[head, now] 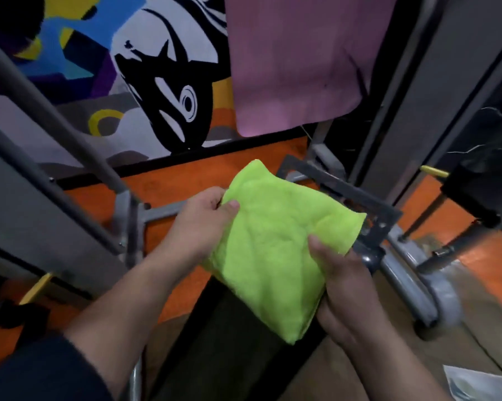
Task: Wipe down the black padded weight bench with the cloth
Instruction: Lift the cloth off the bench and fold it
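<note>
I can make out little of the black padded bench (215,342): only a dark strip shows below the cloth, between my forearms, and the lower frame edge cuts it off. The grey metal frame (345,192) behind the cloth is partly covered by it, and the whole view is soft with blur. A pale sheet-like item (475,386) at the near right corner is too cut off to identify.

The lime-green cloth (273,250) is folded into a thick pad and sits in the middle of the view, held up above the bench strip and the orange floor (186,175). My left hand (203,218) pinches its far left edge, thumb on top, the other fingers hidden underneath. My right hand (342,282) grips the near right edge, thumb pressed on the top face, fingers curled beneath out of sight. A pink mat (296,62) hangs at the far side, beside a painted wall (157,82).
</note>
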Demonstrator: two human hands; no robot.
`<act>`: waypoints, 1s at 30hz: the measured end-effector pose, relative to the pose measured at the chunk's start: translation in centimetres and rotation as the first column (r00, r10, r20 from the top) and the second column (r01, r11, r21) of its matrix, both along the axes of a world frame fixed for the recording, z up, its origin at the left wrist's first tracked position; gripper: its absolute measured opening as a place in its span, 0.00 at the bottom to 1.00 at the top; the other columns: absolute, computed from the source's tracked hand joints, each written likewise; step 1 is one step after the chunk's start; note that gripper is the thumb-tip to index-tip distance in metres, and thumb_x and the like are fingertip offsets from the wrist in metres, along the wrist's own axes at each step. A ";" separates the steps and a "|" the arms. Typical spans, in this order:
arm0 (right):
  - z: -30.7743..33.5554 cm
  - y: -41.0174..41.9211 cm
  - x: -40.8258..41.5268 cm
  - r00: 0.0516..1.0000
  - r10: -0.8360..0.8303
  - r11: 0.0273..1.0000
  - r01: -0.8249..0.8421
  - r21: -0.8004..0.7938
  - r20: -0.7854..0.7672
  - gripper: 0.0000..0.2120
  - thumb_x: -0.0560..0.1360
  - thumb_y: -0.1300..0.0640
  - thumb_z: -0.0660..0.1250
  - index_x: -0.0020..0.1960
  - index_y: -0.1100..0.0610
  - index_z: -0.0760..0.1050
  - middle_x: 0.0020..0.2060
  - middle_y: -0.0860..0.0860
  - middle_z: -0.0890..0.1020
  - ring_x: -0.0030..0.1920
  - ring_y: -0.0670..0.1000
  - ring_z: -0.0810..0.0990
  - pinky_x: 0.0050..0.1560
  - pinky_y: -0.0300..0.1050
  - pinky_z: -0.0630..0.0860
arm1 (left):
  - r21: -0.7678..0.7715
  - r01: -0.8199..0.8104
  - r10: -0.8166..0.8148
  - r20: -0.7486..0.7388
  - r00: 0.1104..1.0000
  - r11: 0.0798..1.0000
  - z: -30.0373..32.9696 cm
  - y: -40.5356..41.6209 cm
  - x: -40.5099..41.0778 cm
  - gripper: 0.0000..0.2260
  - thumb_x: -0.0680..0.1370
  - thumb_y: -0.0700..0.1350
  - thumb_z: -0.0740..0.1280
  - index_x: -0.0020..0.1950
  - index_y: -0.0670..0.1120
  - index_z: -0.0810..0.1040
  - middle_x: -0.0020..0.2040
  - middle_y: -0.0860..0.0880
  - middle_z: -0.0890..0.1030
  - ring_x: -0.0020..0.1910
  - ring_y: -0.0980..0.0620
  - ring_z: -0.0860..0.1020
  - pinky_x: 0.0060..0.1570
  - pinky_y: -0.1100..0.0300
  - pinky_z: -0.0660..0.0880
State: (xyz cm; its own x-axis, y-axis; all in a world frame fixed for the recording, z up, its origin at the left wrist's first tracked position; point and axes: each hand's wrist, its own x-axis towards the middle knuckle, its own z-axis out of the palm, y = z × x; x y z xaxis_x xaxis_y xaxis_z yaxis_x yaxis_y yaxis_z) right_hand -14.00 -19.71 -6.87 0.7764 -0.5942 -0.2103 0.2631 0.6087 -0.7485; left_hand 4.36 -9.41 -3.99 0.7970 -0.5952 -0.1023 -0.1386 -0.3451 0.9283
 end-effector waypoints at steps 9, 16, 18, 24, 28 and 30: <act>2.0 -11.7 0.5 0.944 -0.246 0.969 0.230 -0.094 -0.222 0.16 0.79 0.70 0.60 0.60 0.55 0.77 0.53 0.54 0.86 0.53 0.58 0.85 0.49 0.56 0.81 | 0.050 0.108 -0.112 0.073 0.991 0.993 -0.3 -14.8 1.3 0.09 0.79 0.50 0.65 0.45 0.45 0.77 0.43 0.40 0.82 0.36 0.48 0.77 0.36 0.52 0.74; 2.0 -16.6 0.5 0.604 -0.603 0.557 -0.149 -0.817 -0.521 0.21 0.75 0.55 0.71 0.65 0.52 0.69 0.57 0.46 0.78 0.59 0.52 0.77 0.52 0.40 0.77 | 0.252 0.136 -0.215 0.318 0.923 0.958 -0.8 -20.9 3.5 0.21 0.77 0.54 0.67 0.69 0.54 0.69 0.63 0.48 0.77 0.59 0.46 0.76 0.58 0.46 0.75; 0.8 -16.8 0.2 0.463 -0.721 0.321 -0.436 -0.841 -0.515 0.41 0.74 0.49 0.72 0.78 0.53 0.53 0.71 0.52 0.66 0.72 0.56 0.63 0.72 0.55 0.64 | 0.536 0.118 -0.427 0.499 0.754 0.836 -1.9 -20.8 3.2 0.29 0.78 0.55 0.65 0.76 0.56 0.58 0.71 0.47 0.68 0.66 0.44 0.67 0.64 0.46 0.69; -1.3 -17.9 0.3 0.502 -0.583 0.093 -0.740 -0.666 -0.640 0.28 0.81 0.41 0.56 0.78 0.50 0.59 0.72 0.52 0.70 0.72 0.56 0.66 0.70 0.56 0.64 | 0.548 0.273 -0.598 0.599 0.533 0.791 -2.7 -19.6 2.6 0.23 0.81 0.55 0.59 0.75 0.54 0.64 0.77 0.53 0.61 0.75 0.50 0.56 0.73 0.49 0.56; -0.2 -18.3 0.7 0.434 -0.544 0.168 -0.782 -0.600 -0.718 0.18 0.81 0.46 0.55 0.68 0.52 0.67 0.59 0.52 0.76 0.61 0.58 0.73 0.59 0.54 0.69 | 0.615 0.298 -0.665 0.539 0.516 0.730 -2.6 -19.0 2.4 0.24 0.81 0.55 0.59 0.77 0.54 0.60 0.78 0.54 0.58 0.77 0.51 0.52 0.75 0.47 0.55; 0.3 -18.0 0.6 0.450 -0.553 0.155 -0.771 -0.618 -0.701 0.21 0.81 0.46 0.56 0.71 0.53 0.66 0.65 0.53 0.74 0.65 0.58 0.71 0.65 0.56 0.68 | 0.590 0.298 -0.647 0.561 0.517 0.750 -2.1 -18.0 1.8 0.24 0.81 0.55 0.59 0.76 0.53 0.62 0.78 0.53 0.59 0.77 0.51 0.53 0.74 0.47 0.56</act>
